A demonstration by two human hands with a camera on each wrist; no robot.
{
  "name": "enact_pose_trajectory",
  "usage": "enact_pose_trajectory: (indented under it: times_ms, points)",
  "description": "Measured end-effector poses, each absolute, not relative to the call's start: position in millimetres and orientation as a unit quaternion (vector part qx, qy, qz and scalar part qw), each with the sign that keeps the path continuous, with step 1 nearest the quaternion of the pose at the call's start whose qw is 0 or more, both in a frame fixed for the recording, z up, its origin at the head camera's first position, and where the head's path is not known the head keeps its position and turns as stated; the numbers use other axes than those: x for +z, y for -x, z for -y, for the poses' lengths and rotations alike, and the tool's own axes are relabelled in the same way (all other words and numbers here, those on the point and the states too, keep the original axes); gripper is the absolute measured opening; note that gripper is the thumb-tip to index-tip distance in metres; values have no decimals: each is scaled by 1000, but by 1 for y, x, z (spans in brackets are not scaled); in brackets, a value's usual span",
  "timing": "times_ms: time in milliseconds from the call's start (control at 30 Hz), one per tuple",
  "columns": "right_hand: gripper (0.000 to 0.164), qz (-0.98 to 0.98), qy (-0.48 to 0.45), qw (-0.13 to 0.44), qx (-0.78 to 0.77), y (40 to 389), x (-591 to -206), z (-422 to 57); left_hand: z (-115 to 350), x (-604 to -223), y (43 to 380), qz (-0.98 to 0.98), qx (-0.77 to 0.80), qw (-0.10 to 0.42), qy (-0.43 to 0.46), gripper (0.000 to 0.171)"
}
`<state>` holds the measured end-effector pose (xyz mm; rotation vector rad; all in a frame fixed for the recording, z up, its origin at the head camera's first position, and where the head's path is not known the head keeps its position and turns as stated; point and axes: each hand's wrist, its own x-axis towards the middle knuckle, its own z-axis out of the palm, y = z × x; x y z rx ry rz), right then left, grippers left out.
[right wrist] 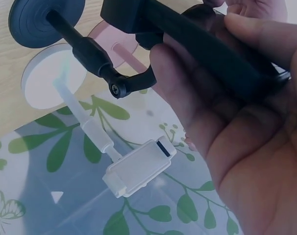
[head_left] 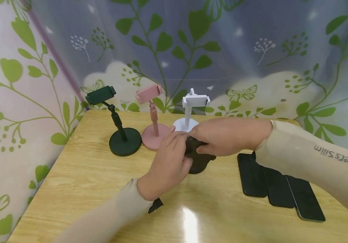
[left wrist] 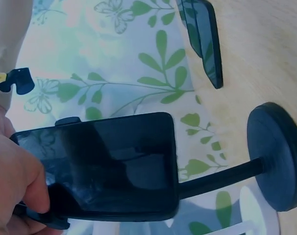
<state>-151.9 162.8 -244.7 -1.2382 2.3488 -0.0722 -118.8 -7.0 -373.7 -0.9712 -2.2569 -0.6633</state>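
A black phone stand (head_left: 199, 162) stands between both hands, its round base and stem showing in the left wrist view. A black smartphone (left wrist: 119, 161) lies in its clamp, dark screen facing the left wrist camera. My left hand (head_left: 169, 162) grips the clamp end at the phone's edge, fingers curled round it. From the other side my right hand (head_left: 222, 136) holds the clamp, thumb over one face and fingers behind, as the right wrist view shows. In the head view the hands hide most of the phone and clamp.
Behind stand a dark green phone stand (head_left: 125, 141), a pink one (head_left: 155, 135) and a white one (head_left: 187, 123), near the patterned curtain. Three black phones, the nearest to the hands being a left-hand phone (head_left: 252, 177), lie overlapping at right, partly under the right sleeve.
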Motion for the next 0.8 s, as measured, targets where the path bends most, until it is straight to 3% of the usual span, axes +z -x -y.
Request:
enact_pose_trajectory:
  times_ms: [800]
  points:
    - [8,-852,459,249,-23,151,-242,-165,22,-358,121,852,-254,168,426,19]
